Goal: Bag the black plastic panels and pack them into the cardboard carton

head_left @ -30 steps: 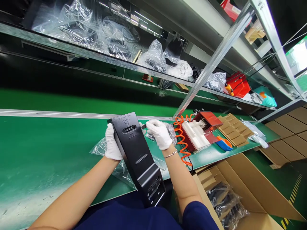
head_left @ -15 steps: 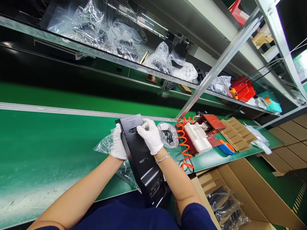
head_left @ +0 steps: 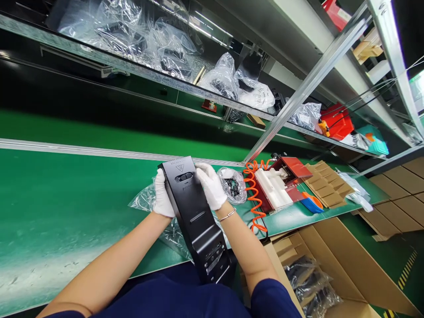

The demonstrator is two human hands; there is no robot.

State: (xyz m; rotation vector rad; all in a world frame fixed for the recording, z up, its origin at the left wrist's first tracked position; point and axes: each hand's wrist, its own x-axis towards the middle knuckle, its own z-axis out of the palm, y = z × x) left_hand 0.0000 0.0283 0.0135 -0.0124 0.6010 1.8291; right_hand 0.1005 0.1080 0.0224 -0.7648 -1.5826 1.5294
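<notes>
Black long moulded plastic panel [head_left: 194, 212] slants from lap up over green bench [head_left: 66, 198]. Left gloved hand [head_left: 163, 199] wraps 9 o'clock edge, fingers closed on it. Right gloved hand [head_left: 210, 185] clasps 3 o'clock edge near top slot. Advice: keep both grips level, avoid twisting panel; clear bag of small parts [head_left: 234, 185] lies just beside, at 3 o'clock.

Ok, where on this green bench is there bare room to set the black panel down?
Bare green mat lies left of the left hand, up to the metal rail. Right of the right hand it is crowded: parts bag, orange coiled hose, red fixture, cardboard dividers.
</notes>
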